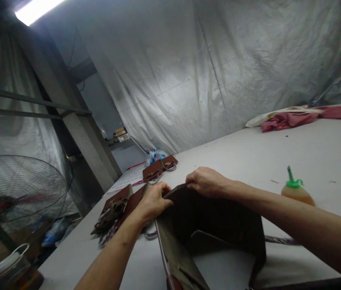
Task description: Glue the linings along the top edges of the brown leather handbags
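A handbag shell (227,217) with a dark lining and brown edges stands on the white table in front of me, its inside facing me. My left hand (155,201) pinches its upper left edge between thumb and fingers. Further along the same rim, my right hand (205,182) grips the top edge with curled fingers. A wrapped handle (282,240) sticks out at the shell's right side. Left of my left hand lie brown bag pieces (117,205) with dark lining and wrapped handles.
A squeeze bottle (297,192) with a green spout stands beyond my right forearm. Brown bags (158,167) lie at the table's far left. Pink cloth (291,121) lies at the back right. A large fan (19,197) and a lidded jar (15,270) are at the left.
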### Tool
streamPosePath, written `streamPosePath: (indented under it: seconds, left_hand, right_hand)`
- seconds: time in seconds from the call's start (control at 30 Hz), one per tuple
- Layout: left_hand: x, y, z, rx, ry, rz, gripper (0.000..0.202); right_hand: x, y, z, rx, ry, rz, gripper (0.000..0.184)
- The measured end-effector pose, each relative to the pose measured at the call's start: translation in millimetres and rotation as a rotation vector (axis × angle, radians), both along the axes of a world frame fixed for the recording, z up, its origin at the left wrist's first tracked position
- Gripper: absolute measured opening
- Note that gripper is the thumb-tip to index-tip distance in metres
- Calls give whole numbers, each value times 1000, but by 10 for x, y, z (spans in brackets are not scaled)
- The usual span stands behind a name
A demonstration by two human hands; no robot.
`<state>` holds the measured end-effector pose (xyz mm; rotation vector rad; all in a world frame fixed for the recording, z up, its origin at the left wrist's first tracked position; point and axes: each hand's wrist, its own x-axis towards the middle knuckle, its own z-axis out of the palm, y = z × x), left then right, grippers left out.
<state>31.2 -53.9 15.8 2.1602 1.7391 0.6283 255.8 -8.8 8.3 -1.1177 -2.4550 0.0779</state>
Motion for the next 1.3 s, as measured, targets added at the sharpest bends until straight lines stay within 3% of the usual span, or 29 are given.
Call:
streamPosePath:
  seconds: [0.13, 0.37, 0.53, 0.7, 0.8, 0.9, 1.03, 1.2, 1.3]
  left_hand:
    - [-22, 33, -45, -35, -68, -17, 16]
    - [-42, 41, -78, 90, 23, -68, 23]
    - [-98, 75, -32, 92, 83, -100, 24]
    - [-158, 195, 26, -18, 59, -234, 23]
    - [-160, 238, -4, -104, -8, -220, 21]
    - [-174, 236, -58, -156, -84, -170, 33]
    - [-183, 217, -82, -149, -82, -90, 22]
    - [-105, 205, -63, -120, -102, -108, 17]
    - [-64, 194, -63, -111, -117, -103, 14]
  right_hand:
    - [-23, 1, 6, -23, -1, -4, 24]
    - [-168, 97, 17, -27, -49, 65, 34]
    - [-262, 90, 90, -34, -111, 126, 21]
    - [-253, 53, 152, -39, -141, 122, 18]
    - [-225, 62, 138, -12, -140, 99, 20]
    - [-196, 74, 88, 15, -128, 93, 19]
    - [-200, 57, 38, 90, -76, 118, 18]
    - [-302, -6, 18, 239, -8, 237, 16]
    - [-356, -29, -14, 300, -16, 239, 15]
